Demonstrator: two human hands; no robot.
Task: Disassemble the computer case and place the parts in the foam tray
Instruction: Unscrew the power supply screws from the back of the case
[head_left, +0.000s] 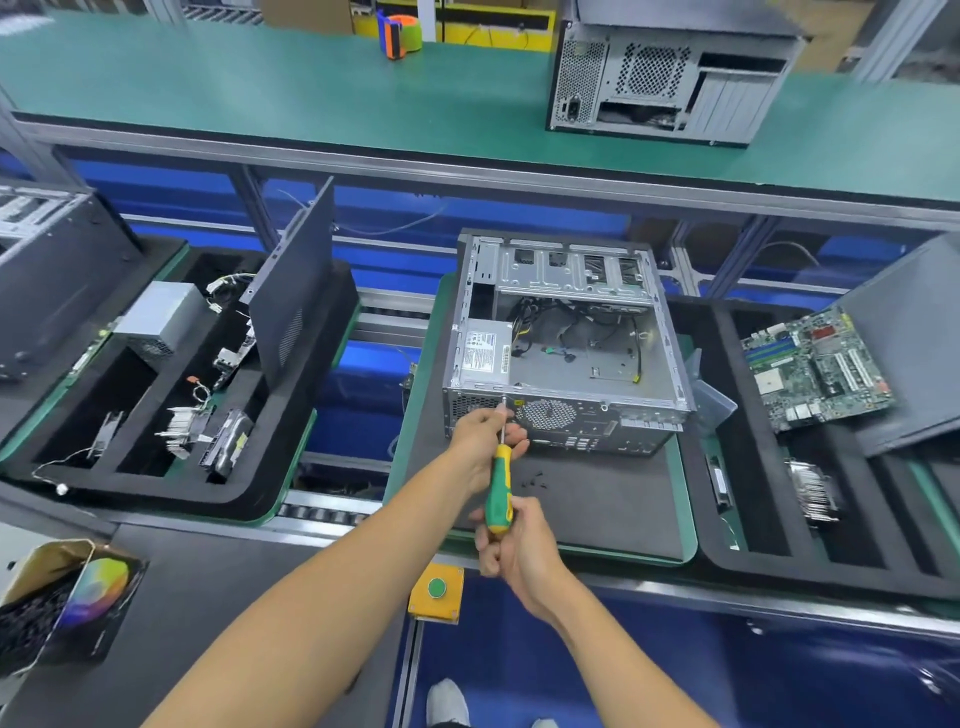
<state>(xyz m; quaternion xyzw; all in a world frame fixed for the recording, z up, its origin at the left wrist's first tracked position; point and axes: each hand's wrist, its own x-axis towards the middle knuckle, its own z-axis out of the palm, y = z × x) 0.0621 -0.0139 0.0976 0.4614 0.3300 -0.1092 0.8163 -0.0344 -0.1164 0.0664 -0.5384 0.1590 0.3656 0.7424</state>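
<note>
A worker's right hand (511, 551) grips a screwdriver (500, 486), left fingers (511, 434) steadying its shaft at the computer case (563, 343) mid-desk, foam tray (748, 519) alongside; a slipped tip could strip the screw.

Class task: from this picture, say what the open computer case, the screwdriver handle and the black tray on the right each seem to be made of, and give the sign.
Computer case: apparently bare sheet metal, matt grey, with stamped slots and punched vent holes.
Screwdriver handle: probably plastic or rubber, smooth green and yellow.
Foam tray: likely dense foam, dull black, thick soft-edged walls without shine.
</note>
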